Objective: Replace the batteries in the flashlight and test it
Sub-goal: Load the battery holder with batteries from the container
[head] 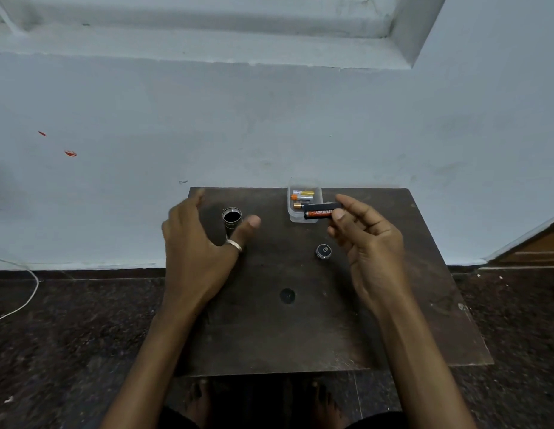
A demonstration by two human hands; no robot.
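The black flashlight body (231, 220) stands upright on the dark wooden table (269, 335), its open end facing up. My left hand (198, 252) hovers spread around it, thumb to its right, fingers to its left, not gripping. My right hand (367, 243) pinches a black and orange battery (320, 211) between thumb and forefinger, held level just over the edge of a clear plastic box (304, 218). Inside the box lie gold and orange batteries (303, 196). The flashlight's cap (323, 251) sits on the table below the box.
A round dark spot (287, 296) marks the table's middle. The table stands against a pale blue wall (269, 119). A white cable (24, 301) lies on the dark floor at left. My bare feet show below the table's front edge.
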